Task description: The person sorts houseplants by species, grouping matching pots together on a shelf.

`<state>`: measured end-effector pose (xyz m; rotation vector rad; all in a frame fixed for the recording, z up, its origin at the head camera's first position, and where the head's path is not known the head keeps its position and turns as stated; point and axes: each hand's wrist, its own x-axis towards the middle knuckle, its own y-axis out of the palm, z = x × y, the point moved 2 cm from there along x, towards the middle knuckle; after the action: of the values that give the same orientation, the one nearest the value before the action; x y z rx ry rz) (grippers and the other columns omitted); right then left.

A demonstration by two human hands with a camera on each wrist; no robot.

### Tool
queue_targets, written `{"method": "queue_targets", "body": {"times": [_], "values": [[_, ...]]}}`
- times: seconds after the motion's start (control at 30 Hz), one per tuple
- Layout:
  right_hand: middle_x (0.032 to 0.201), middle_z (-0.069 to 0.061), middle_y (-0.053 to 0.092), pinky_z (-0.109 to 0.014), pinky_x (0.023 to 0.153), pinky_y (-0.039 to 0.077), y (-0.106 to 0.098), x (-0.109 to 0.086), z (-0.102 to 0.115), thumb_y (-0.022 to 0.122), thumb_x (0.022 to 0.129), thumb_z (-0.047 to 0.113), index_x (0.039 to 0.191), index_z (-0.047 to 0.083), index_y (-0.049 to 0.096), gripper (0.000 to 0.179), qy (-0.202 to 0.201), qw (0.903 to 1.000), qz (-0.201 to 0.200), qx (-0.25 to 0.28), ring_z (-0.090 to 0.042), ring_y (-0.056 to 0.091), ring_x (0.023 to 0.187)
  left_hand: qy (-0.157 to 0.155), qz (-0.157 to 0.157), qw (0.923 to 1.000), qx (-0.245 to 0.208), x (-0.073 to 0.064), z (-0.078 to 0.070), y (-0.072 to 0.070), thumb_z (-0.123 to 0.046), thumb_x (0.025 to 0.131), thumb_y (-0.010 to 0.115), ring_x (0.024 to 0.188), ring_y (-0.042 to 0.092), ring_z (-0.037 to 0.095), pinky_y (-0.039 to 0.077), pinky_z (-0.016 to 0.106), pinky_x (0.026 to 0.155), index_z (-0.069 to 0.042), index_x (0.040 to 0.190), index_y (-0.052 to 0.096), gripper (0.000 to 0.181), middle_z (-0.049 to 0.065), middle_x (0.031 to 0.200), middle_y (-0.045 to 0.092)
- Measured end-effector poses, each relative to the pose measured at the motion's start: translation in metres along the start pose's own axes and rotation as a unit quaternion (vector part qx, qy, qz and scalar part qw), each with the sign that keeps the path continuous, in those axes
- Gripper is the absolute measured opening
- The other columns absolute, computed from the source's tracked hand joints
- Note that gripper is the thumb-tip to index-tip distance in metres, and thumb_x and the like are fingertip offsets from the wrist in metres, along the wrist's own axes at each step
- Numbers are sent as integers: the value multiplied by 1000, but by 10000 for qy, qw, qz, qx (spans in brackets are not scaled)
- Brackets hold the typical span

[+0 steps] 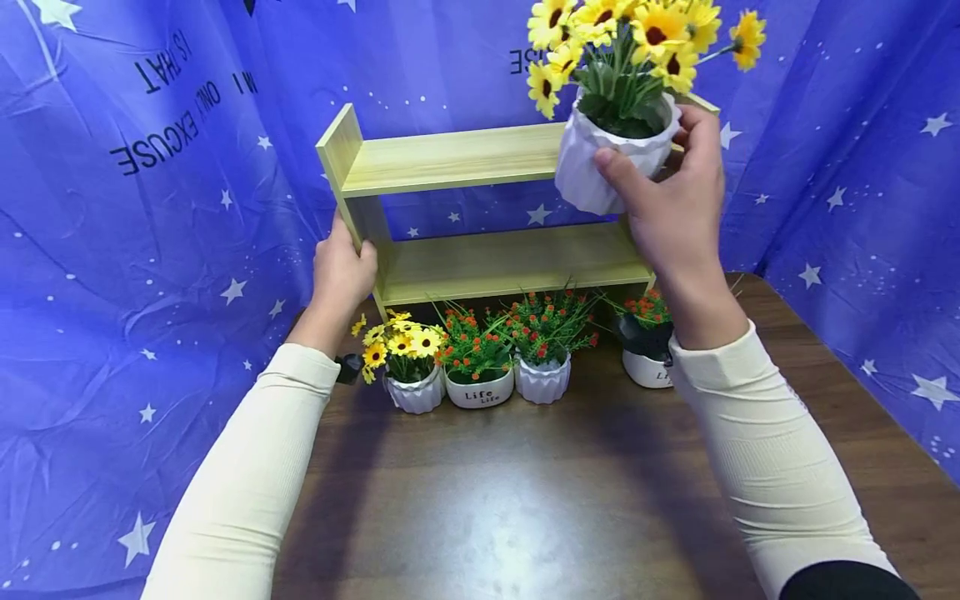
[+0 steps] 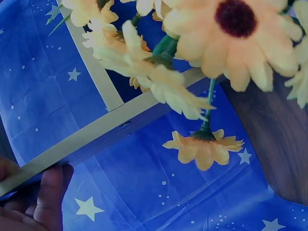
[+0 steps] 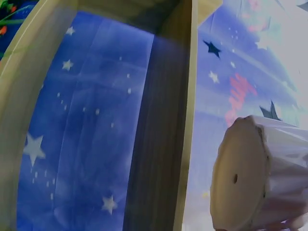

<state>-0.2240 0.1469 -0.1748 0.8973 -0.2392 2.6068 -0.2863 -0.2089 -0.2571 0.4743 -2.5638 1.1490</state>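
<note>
My right hand (image 1: 678,200) grips a white fluted pot of yellow artificial daisies (image 1: 611,158), thumb on the near side. The pot is raised in front of the upper board of a light wooden two-tier shelf (image 1: 457,158). In the right wrist view the underside of the pot (image 3: 240,175) shows, with a small hole in it. My left hand (image 1: 343,267) holds the shelf's left side panel. The left wrist view shows that hand (image 2: 41,197) around the panel's edge, fingers on one side; large yellow blooms (image 2: 236,43) fill the foreground there.
Along the shelf's foot stand a pot of yellow daisies (image 1: 416,387), an oval "Life" pot (image 1: 480,392), a fluted pot with red flowers (image 1: 543,381) and, apart at right, another white pot (image 1: 645,369). The brown table (image 1: 480,483) stretches toward me. A blue star-print curtain (image 1: 225,217) hangs behind.
</note>
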Motion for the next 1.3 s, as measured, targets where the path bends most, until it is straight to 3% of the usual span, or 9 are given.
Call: {"method": "queue_targets", "body": {"times": [0.2,0.3,0.7,1.0,1.3], "values": [[124,-1,54,-31,81,52,35,10,5,86,75,34,134,18,50,71,557,9962,651,-173,-17,59,104,-28,14,10000,-13,-1,0,0,-14,99,48,113,59,46,47,56,93,-14,149,34,53,28,122,62],[122,-1,55,-31,78,53,49,13,4,87,74,35,132,17,51,70,626,9943,839,-185,-18,61,102,-114,83,9999,-64,-2,1,0,-14,99,47,113,59,45,48,55,93,-15,149,33,52,27,123,62],[117,-3,65,-29,82,51,65,28,1,80,82,42,128,14,58,58,664,9932,894,-346,-17,63,100,-92,62,9999,-12,-5,-2,1,-13,99,48,114,58,47,46,57,94,-12,147,35,49,29,123,61],[119,-4,62,-26,77,46,84,45,-4,74,83,54,127,11,49,67,711,9825,1095,-1326,-15,57,99,-54,126,9999,55,-4,-1,1,-14,100,47,113,58,47,46,57,94,-12,148,33,51,30,122,61],[114,-5,57,-28,73,40,97,59,-5,69,81,63,139,11,39,83,905,9676,1241,-2006,-16,51,93,60,11,10000,76,-4,-1,1,-14,99,48,111,59,48,46,57,93,-9,145,36,48,30,120,62]]}}
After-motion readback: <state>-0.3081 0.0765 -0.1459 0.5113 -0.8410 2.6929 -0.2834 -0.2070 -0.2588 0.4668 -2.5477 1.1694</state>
